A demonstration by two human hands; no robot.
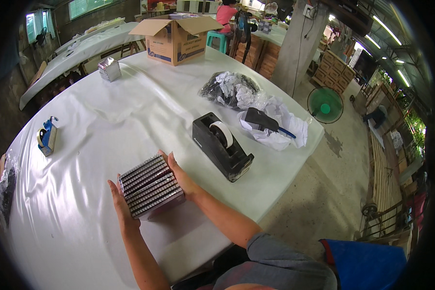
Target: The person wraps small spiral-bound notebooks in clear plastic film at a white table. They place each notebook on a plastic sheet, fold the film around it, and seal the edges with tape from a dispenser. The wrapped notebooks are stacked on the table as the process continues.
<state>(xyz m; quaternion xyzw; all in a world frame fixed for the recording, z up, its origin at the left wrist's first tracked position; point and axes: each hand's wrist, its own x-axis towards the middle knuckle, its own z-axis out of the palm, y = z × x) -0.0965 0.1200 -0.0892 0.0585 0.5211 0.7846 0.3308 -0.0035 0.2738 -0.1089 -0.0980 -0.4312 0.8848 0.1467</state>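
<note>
A block of small spiral-bound notebooks (151, 187), their wire bindings facing up in rows, is between my two hands above the near part of the white-covered table (96, 140). My left hand (124, 207) presses its left side, and my right hand (180, 178) grips the right side with the fingers largely hidden. Just beyond my right hand stands a black tape dispenser (217, 150) with a roll of tape. To the far left, a blue handheld tape dispenser (47, 137) rests on the cover. Another small stack of spiral-bound notebooks (109, 70) sits farther back.
An open cardboard box (174, 41) stands at the table's far edge. Crumpled plastic and paper (232, 91) lie at the right, beside a black tool with a blue handle (266, 121). A green fan (325, 105) and a pillar (298, 48) stand beyond. A person (225, 14) sits far back.
</note>
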